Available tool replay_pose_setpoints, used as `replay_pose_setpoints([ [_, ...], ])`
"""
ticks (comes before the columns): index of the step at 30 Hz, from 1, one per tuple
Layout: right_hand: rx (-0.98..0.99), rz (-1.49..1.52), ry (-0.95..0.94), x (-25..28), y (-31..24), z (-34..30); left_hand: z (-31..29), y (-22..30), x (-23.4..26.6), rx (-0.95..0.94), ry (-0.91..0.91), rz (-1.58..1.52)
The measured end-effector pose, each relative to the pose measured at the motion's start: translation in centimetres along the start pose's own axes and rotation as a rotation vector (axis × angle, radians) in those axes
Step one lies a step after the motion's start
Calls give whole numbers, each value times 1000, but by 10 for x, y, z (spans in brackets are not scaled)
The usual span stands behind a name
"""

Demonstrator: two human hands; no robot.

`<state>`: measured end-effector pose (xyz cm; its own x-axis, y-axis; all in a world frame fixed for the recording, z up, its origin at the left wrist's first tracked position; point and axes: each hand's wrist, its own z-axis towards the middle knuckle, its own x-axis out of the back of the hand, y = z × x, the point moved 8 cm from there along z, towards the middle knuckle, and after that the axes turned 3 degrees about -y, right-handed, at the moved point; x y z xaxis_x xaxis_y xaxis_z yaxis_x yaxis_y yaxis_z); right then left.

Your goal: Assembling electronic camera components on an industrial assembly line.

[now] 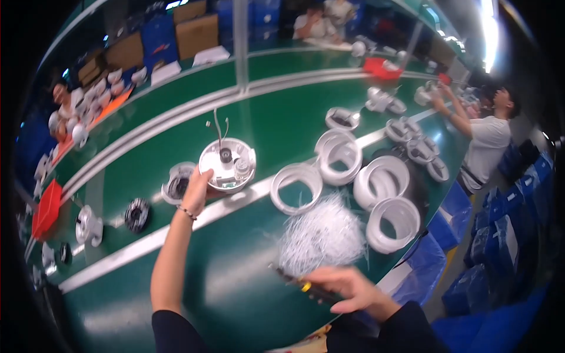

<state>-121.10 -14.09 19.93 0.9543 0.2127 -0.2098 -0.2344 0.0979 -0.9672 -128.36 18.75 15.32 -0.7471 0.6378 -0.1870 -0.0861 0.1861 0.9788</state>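
My left hand is closed on the rim of a round white plastic housing, held tilted over the rail with its open side showing. Inside sit a dark round part and a pale round one, and thin wires stick up from it. At the lower right, my right hand is wrapped round a pair of dark pliers with a yellow patch; they are blurred and their tips point left. Just beyond them lies a heap of thin white cable ties.
Several white rings stand right of the housing. Another white housing and a black round part lie to the left on the green belt. A metal rail edges the belt. A co-worker stands at right; blue crates line the floor.
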Motion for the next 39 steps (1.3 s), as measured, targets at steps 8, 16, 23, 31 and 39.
replay_pose_setpoints([
  [8, 258, -1194, 127, 12, -95, 79, -184, -32, 16, 211, -58, -50],
  [16, 136, -1468, -196, -50, -50, 132, -245, 3, 27, -204, 156, 759],
  [23, 121, -1598, -270, -83, -53, 140, -244, 41, 5, -662, 83, 1225],
  [31, 128, -1573, -143, -83, -70, 118, -252, 44, 32, -712, 262, 1037],
  [39, 182, -1633, -326, -116, -28, 162, -262, 48, 54, -685, 294, 943],
])
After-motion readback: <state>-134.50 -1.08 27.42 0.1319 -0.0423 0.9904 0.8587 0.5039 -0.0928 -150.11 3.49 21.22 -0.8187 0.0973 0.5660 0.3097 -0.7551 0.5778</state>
